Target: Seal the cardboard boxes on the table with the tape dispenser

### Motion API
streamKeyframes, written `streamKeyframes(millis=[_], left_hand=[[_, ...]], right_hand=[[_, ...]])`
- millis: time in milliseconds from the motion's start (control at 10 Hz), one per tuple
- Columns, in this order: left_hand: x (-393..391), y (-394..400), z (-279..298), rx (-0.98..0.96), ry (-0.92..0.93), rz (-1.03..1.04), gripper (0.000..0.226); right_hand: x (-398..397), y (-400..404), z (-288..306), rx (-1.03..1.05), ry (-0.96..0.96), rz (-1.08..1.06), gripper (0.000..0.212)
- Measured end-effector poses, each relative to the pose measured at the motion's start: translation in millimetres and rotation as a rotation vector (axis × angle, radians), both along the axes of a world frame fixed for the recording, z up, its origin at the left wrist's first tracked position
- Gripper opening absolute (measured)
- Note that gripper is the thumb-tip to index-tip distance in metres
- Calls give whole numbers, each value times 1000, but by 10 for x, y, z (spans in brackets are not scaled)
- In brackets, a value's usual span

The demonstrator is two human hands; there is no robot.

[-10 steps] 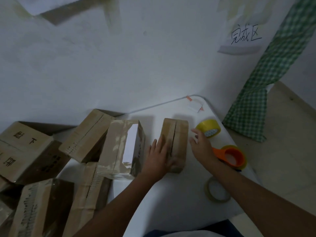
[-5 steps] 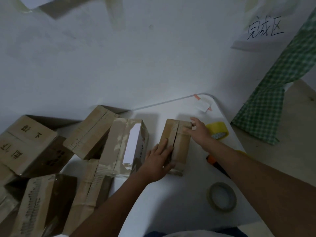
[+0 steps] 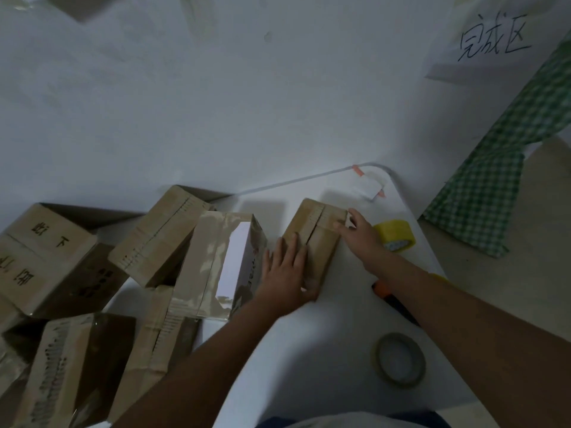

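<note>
Pressing my flat left hand on the near end of the small cardboard box, I pinch its far corner with my right hand. It looks light and stiff, likely to slide; hold the side edges. Its long axis and flap seam run away from me. The tape dispenser lies under my right forearm.

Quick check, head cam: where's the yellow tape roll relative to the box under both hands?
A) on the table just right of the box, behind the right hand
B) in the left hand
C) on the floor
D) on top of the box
A: the yellow tape roll lies on the table past the right hand, right of the box.
</note>
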State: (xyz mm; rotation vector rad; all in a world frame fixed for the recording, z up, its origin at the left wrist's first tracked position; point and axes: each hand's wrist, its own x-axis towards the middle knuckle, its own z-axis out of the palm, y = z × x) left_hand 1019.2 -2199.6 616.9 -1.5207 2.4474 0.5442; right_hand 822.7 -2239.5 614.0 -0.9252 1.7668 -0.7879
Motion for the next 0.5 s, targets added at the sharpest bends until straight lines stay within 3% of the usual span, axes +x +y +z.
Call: streamKeyframes(millis=[200,400,500], left_hand=[[18,-708,60,-43,-5,-46,74],[-37,-1089,125,-9,-60,-29,69],[-32,-1182,261,-12,5,-45,72]], right_hand=[[-98,-102,165,-21,68,25,56],[-69,-134,336,-62,119,83,51],[-31,-163,499,-100,138,99,50]])
